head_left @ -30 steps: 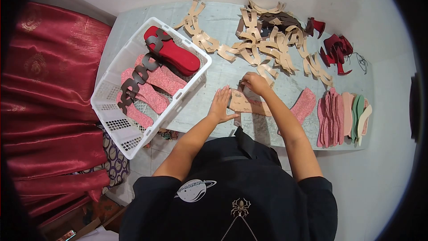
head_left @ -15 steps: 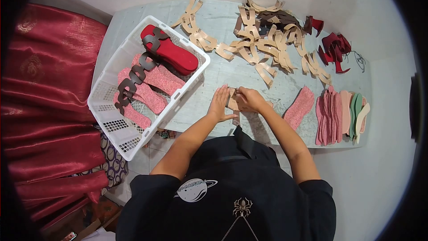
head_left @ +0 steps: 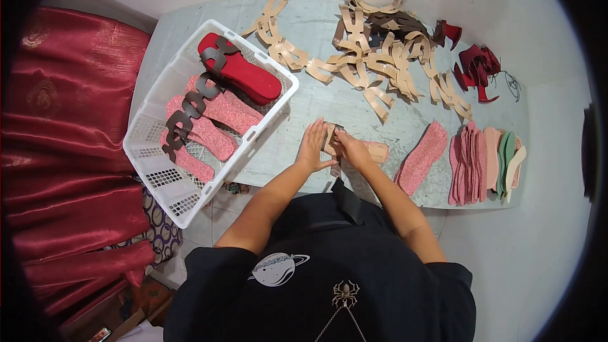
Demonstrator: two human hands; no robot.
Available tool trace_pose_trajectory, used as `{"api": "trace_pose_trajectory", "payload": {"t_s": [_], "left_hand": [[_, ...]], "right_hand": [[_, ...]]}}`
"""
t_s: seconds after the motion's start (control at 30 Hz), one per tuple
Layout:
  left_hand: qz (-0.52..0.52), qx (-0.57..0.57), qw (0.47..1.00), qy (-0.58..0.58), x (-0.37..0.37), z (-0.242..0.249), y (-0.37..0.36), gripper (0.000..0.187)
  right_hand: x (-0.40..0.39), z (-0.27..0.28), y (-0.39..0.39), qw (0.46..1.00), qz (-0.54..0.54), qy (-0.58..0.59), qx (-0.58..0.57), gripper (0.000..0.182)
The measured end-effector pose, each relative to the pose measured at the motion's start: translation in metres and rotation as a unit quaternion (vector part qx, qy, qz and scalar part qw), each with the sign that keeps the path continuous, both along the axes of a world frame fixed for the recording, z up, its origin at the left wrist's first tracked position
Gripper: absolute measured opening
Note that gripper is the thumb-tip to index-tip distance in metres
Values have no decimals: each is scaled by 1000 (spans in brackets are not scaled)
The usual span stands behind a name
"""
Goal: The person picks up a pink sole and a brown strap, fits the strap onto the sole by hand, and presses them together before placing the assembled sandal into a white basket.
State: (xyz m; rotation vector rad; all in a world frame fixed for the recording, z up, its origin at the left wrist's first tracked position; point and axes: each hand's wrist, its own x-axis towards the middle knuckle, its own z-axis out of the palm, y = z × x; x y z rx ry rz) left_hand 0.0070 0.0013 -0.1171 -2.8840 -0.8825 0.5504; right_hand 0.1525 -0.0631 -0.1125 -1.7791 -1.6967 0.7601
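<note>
On the table close to my body lies a sole [head_left: 377, 151], tan on its face with a pink edge, with a strap piece [head_left: 330, 142] across its left end. My left hand [head_left: 311, 146] is flat against the left side of this piece, its fingers stretched out and the thumb apart. My right hand [head_left: 352, 147] is closed at the piece's upper edge, fingertips pressed on the strap. Part of the sole is hidden under my right hand. A pink sole [head_left: 423, 158] lies to the right.
At the left stands a white basket [head_left: 261, 121] with pink soles, dark straps and red footwear. Tan straps [head_left: 396, 66] are heaped at the back. Dark red straps [head_left: 475, 69] and a row of soles [head_left: 467, 164] are at the right. A red cloth [head_left: 76, 120] hangs far left.
My right hand has shifted slightly left and down, and more of the sole's right end shows. The single pink sole appears slightly lower and further left.
</note>
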Motion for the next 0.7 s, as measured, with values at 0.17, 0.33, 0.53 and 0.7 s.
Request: {"api": "trace_pose_trajectory", "payload": {"t_s": [0.17,0.33,0.53,0.7], "left_hand": [[5,9,1000,24,1,1,-1,109],[-2,5,1000,16,0,-2,1,109],[-5,-15,1000,-6,-3,1,3,112],[-3,-31,999,-19,-4,2,4,114]], "right_hand": [[1,-4,-1,998,36,-44,39,17],[-6,-23,-5,988,49,-118,90,17],[-10,-31,-9,976,39,-175,120,19],[-11,-32,-10,969,45,-200,139,25]]}}
